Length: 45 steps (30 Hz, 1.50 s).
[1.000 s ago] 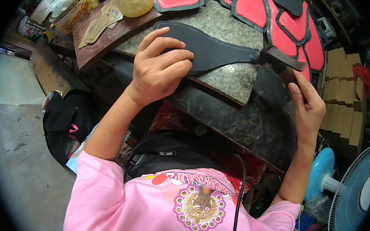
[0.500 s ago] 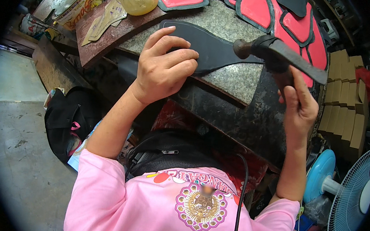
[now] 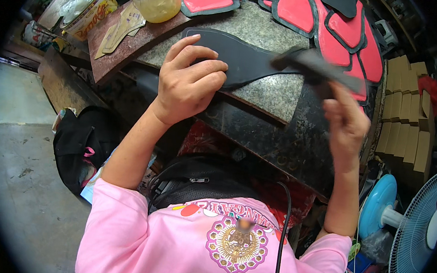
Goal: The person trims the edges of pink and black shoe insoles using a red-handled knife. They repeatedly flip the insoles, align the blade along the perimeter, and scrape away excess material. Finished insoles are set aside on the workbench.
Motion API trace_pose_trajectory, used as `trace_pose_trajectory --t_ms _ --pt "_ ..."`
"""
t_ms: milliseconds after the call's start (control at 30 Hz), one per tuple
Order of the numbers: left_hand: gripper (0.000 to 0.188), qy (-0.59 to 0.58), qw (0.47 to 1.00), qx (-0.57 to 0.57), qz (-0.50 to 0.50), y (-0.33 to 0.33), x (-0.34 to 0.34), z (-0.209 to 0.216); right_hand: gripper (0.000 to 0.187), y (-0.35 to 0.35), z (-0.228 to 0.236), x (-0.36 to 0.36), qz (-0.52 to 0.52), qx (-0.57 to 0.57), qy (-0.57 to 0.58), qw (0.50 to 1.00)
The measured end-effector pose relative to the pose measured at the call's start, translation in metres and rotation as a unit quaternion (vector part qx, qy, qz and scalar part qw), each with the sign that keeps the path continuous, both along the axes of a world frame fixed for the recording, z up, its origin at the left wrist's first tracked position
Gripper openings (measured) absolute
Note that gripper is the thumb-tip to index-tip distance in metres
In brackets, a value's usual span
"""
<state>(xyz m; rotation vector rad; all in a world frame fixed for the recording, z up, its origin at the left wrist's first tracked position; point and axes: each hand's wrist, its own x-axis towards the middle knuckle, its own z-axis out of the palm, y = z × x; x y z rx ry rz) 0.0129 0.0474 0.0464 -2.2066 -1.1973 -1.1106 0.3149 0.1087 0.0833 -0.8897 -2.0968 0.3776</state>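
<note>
A black shoe sole (image 3: 250, 62) lies on a grey speckled stone slab (image 3: 278, 97) atop the dark workbench. Over the sole's wide left end is my left hand (image 3: 189, 78), its fingers apart and slightly bent, the thumb hidden; whether it presses on the sole I cannot tell. My right hand (image 3: 348, 116) is wrapped round the handle of a hammer (image 3: 321, 70), which is smeared by motion. The hammer's head is over the narrow right end of the sole; I cannot tell whether it touches.
Red pads with black borders (image 3: 295, 11) lie piled at the back right. A plastic tub with a blue rim (image 3: 159, 3) and card patterns (image 3: 121, 29) stand on a reddish board at the back left. Stacked cardboard boxes (image 3: 405, 110) and fans (image 3: 421, 239) are on the right.
The hammer has swung downward and left, and blurs now. My right hand has tilted with it. My left hand stays at the sole, shifted slightly in the picture along with the bench.
</note>
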Motion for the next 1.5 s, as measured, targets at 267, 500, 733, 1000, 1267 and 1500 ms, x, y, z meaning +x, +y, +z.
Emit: trace_pose_trajectory --t_ms 267,500,733,1000,1267,1500 --pt "0.008 0.006 1.0 0.018 0.016 0.001 0.001 -0.002 0.035 0.005 0.012 -0.001 -0.002 0.04 -0.03 0.999" --pt "0.014 0.008 1.0 0.003 0.003 0.0 0.0 -0.001 0.035 0.01 -0.004 0.009 -0.066 -0.129 -0.086 0.986" --pt "0.016 0.012 1.0 -0.002 0.01 -0.001 0.0 -0.001 0.035 0.008 0.005 0.019 -0.057 -0.116 0.065 0.989" --pt "0.006 0.015 1.0 0.003 0.028 -0.002 0.003 0.002 0.032 0.014 0.003 0.021 -0.158 0.039 -0.165 0.973" --pt "0.015 0.018 1.0 -0.015 0.008 -0.002 0.0 0.001 0.034 0.015 -0.002 0.03 -0.143 -0.082 -0.054 0.985" --pt "0.014 0.011 1.0 -0.015 -0.008 0.001 0.001 -0.002 0.033 0.004 0.002 0.011 -0.078 -0.103 -0.019 0.991"
